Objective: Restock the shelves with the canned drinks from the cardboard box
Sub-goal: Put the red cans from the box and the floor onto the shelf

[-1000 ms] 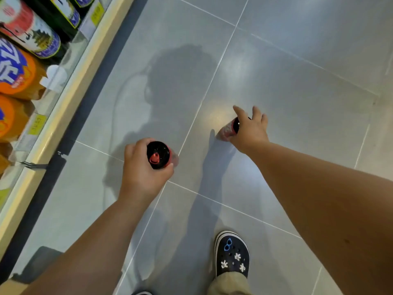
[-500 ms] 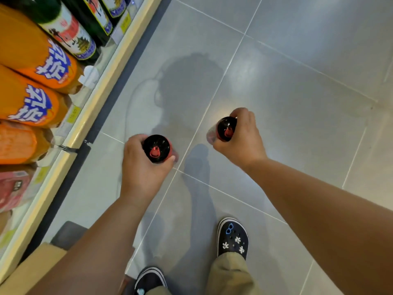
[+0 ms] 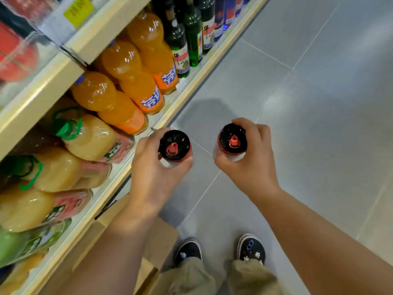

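Beside the shelf [image 3: 187, 92], each hand [image 3: 153, 173] [image 3: 253, 165] grips a can [image 3: 174, 145] [image 3: 232, 139].

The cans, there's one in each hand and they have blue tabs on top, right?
Almost. The left hand and the right hand do each hold a can, the left can and the right can, but the head view shows their tabs are red, not blue.

Floor [image 3: 319, 103]: large pale grey tiles, thin light grout lines, soft sheen from overhead light, dim shadow near shelf base. Shelving [image 3: 63, 67] along left side: cream-edged boards, yellow price tag [image 3: 78, 10] on upper edge. Lower shelf stocked with orange soda bottles [image 3: 136, 81], pale yellow juice bottles [image 3: 93, 135], dark green glass bottles [image 3: 191, 35].
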Motion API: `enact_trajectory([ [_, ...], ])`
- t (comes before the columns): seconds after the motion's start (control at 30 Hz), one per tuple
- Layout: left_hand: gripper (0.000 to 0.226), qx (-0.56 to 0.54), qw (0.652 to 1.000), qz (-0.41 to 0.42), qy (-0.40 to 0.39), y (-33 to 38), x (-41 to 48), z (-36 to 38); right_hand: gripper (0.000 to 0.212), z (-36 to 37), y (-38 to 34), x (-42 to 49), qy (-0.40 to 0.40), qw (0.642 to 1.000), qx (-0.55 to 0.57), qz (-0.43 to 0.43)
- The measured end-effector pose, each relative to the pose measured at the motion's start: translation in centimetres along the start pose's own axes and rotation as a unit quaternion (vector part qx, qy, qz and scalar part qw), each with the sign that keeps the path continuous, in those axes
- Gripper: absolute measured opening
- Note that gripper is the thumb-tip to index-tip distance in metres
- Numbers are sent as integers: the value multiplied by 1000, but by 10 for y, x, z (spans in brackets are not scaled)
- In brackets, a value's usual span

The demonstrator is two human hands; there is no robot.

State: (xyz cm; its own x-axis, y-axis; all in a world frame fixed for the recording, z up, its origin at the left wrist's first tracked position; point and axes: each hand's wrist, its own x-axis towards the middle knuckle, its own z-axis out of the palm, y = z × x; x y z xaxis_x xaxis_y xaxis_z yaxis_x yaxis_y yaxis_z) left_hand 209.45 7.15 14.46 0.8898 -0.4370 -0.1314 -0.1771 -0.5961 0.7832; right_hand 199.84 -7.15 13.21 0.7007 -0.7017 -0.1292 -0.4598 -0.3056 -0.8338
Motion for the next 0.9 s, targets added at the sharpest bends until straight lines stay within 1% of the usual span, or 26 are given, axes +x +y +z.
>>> enact_trajectory([
  [0.1, 61, -20, 998, -25, 53, -5, -26, -43, 58, 12, -36, -24, -27, 999, -6, -30],
  [0.2, 61, -36, 993, -50, 96, -7, -56, -83, 60, 23, -71, -51, -67, 995, -10, -67],
  [0.3, 59, -46, 988, -72, 126, -14, -88, -119, 63, 34, -100, -78, -104, 988, -40, -106],
  [0.4, 64, -54, 979, -101, 168, -22, -127, -155, 64, 47, -125, -108, -145, 979, -42, -137],
  [0.53, 52, -28, 969, -125, 213, -35, -177, -211, 66, 69, -161, -149, -207, 961, -45, -178],
  [0.6, 52, -20, 958, -149, 245, -45, -200, -241, 69, 85, -183, -171, -238, 947, -37, -212],
  [0.67, 56, -24, 948, -160, 273, -59, -222, -270, 77, 104, -207, -194, -271, 932, -28, -237],
  [0.73, 53, -22, 937, -165, 307, -77, -242, -297, 80, 127, -230, -218, -295, 919, -31, -261],
  [0.8, 53, -12, 927, -160, 340, -99, -259, -322, 77, 152, -249, -240, -308, 910, -34, -274],
  [0.9, 54, -2, 919, -146, 365, -133, -280, -355, 71, 190, -269, -272, -328, 900, -32, -285],
])
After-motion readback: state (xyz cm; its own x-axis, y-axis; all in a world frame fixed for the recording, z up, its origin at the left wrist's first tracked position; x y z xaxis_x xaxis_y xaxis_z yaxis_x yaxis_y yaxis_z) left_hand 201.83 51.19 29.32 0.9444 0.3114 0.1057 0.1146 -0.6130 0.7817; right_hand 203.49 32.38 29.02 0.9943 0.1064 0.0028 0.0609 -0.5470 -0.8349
